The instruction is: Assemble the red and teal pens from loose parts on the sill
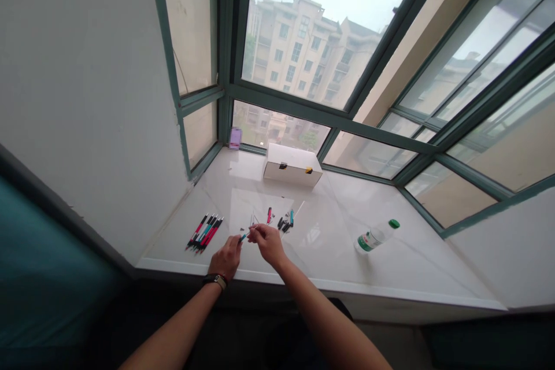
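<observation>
My left hand (226,257), with a dark band at the wrist, is closed on a blue pen barrel (241,238) near the front of the white sill. Right beside it, my right hand (266,241) pinches at the barrel's upper end; what lies between its fingertips is too small to make out. Beyond my right hand are loose pen parts: a red pen piece (269,215), a blue pen piece (292,218), several black pieces (284,225) and a thin pale stick (300,208). Left of my hands, several red, blue and black pens (204,234) lie side by side.
A white box (292,166) stands against the window at the back of the sill (329,248). A plastic bottle with a green cap (376,237) stands to the right. In the back left corner is a small purple packet (235,137). A wall borders the left side.
</observation>
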{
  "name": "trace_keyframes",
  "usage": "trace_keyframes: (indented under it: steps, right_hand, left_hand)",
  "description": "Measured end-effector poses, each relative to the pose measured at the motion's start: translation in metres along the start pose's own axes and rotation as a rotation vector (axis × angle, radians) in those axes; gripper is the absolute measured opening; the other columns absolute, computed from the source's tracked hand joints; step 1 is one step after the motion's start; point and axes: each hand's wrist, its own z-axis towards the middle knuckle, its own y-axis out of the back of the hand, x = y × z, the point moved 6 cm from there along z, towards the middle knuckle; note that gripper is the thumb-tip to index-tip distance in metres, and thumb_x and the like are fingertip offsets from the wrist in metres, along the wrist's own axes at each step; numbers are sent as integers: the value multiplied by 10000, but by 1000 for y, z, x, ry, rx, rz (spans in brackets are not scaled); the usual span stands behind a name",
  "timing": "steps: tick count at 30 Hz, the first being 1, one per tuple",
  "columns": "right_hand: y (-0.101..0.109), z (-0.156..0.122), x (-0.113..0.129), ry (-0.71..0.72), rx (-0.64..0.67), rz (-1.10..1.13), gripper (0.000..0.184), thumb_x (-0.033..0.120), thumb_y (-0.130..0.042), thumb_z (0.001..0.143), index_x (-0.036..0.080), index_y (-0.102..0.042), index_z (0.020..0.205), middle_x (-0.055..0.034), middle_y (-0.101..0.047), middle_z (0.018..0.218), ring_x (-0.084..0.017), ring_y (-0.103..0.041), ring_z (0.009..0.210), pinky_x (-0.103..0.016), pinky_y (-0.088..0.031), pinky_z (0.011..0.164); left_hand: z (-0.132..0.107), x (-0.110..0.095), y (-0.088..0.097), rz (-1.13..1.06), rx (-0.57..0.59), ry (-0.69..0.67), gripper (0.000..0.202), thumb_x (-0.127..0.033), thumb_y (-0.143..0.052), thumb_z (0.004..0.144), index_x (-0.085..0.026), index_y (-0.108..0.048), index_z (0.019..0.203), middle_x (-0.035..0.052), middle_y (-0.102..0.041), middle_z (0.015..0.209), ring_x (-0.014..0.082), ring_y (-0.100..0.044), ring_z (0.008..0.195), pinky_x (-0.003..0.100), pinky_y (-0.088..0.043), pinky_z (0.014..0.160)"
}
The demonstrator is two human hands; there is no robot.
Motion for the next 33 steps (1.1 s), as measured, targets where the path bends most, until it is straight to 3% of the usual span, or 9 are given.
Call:
trace_keyframes:
  steps: [7, 16, 23, 33]
  right_hand:
    - [-12, 2, -4, 136, -14, -343, 138, 239, -655, 870, 247, -786, 913, -27, -706, 810, -156, -638, 734, -265, -481, 727]
    - [-18, 10, -2, 198, -90, -330, 144, 187, -642, 887, 219, -781, 907, -22, -679, 810, -139, -644, 753, -238, -490, 740]
    - [-27, 9, -7, 212, -16, -396, 135, 226, -646, 895, 228, -779, 918, -28, -686, 882, -142, -650, 810, -246, -494, 795]
    - [-20, 16, -15, 143, -68, -418, 106, 234, -682, 869, 212, -778, 832, -6, -632, 779, -115, -606, 702, -226, -465, 716]
  left_hand:
    - [-1, -1, 1, -2, 20, -8, 308, -319, -307, 1021, -252, -517, 1236, 45, -657, 1143, 172, -666, 824, 276, -385, 603]
    - [-2, 0, 2, -33, 11, -12, 324, -315, -304, 1024, -249, -526, 1250, 55, -676, 1097, 180, -665, 847, 283, -383, 617]
    - [-2, 4, -2, -14, 7, -17, 287, -306, -337, 1016, -226, -566, 1170, 53, -689, 983, 181, -663, 784, 279, -355, 589]
    - [-1, 6, -4, -35, 35, 2, 304, -311, -333, 1018, -243, -530, 1239, 59, -689, 1099, 184, -671, 831, 282, -368, 613]
